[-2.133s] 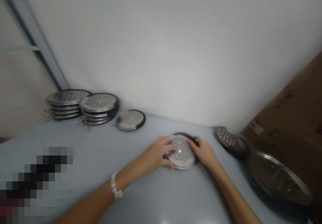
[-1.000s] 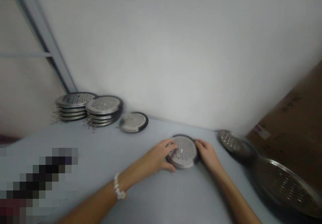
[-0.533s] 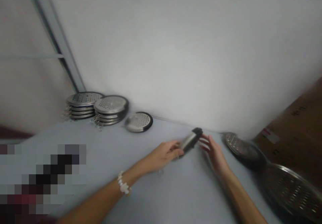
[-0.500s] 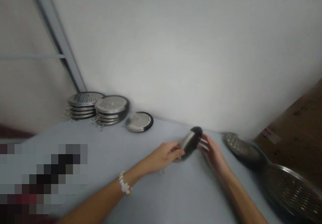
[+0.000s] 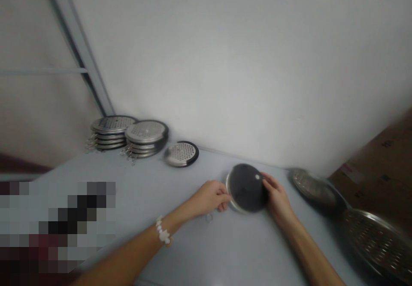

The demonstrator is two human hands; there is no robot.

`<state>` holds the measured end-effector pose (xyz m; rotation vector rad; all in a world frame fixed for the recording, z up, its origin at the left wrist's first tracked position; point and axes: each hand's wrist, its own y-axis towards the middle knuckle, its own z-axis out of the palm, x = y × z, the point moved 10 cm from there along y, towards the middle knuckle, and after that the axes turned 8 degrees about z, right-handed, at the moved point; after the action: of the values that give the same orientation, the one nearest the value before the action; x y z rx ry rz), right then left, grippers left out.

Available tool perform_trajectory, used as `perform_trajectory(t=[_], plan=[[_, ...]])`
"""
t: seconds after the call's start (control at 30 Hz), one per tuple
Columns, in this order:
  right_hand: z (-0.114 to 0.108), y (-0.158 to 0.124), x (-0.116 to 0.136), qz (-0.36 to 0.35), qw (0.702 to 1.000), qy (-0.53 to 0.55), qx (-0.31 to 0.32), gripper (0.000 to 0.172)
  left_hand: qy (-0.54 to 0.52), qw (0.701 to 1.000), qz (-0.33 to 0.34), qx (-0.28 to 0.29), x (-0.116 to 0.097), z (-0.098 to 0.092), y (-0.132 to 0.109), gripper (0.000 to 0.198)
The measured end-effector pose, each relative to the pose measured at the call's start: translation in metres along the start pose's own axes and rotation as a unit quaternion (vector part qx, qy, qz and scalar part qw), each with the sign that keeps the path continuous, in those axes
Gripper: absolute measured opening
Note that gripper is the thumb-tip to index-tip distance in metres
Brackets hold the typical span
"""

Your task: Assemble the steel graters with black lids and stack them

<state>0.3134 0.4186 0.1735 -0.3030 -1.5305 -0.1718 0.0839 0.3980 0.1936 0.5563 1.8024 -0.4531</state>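
- The round perforated steel disc point(image 5: 247, 188) is between our hands, its dark back facing up and 1 small pale spot showing on it; we cannot tell whether its lower rim touches the grey table point(image 5: 225, 251).
- At far left, by the wall, we have 2 stacks of similar discs: the left stack point(image 5: 112, 125) and the right stack point(image 5: 146, 132), each about 4 high, with small wire rings point(image 5: 130, 155) hanging at their edges.
- Just right of them, 1 single disc point(image 5: 181, 153) lies alone, face up.
- Our left hand point(image 5: 209, 198), with a white beaded bracelet point(image 5: 163, 233) at the wrist, grasps the disc's left rim.
- Below it, 1 loose wire ring point(image 5: 209, 218) lies on the table.
- Our right hand point(image 5: 278, 200) clasps the disc's right edge.
- Further right, 2 more discs sit apart from the stacks: a blurred disc point(image 5: 312, 193) and a larger one point(image 5: 375, 243).
- At far right, we see only the side of a cardboard box point(image 5: 383, 166); its contents do not show.
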Motion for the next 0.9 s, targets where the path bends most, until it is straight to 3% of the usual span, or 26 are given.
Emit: perform_trajectory(t=[0.13,0.27,0.37,0.47,0.53,0.73,0.83,0.9], plan=[[0.002,-0.003,0.003,-0.001,0.999,-0.033,0.001,0.046,0.023,0.999,0.007,0.028,-0.002,0.004,0.000,0.028],[0.006,-0.007,0.006,0.004,0.998,-0.070,0.005,0.051,0.194,0.980,0.026,0.026,-0.017,-0.013,-0.006,0.028],[0.009,-0.008,0.008,0.000,0.995,-0.100,0.002,0.053,0.254,0.963,0.031,0.088,-0.024,-0.018,-0.013,0.017],[0.010,-0.007,0.012,-0.022,0.991,-0.130,-0.007,0.048,0.276,0.946,0.021,0.167,-0.018,-0.016,-0.022,0.025],[0.011,-0.006,0.016,-0.042,0.988,-0.145,-0.011,0.044,0.286,0.941,0.012,0.183,-0.014,-0.017,-0.023,0.025],[0.027,-0.014,0.018,-0.078,0.984,-0.159,0.036,0.046,0.319,0.939,-0.036,0.124,-0.010,-0.033,-0.019,0.010],[0.036,-0.023,0.021,-0.104,0.977,-0.175,0.055,0.048,0.321,0.941,-0.022,0.108,-0.013,-0.043,-0.018,0.010],[0.037,-0.031,0.032,-0.146,0.965,-0.214,0.034,0.045,0.320,0.942,-0.002,0.100,-0.016,-0.052,-0.018,0.018]])
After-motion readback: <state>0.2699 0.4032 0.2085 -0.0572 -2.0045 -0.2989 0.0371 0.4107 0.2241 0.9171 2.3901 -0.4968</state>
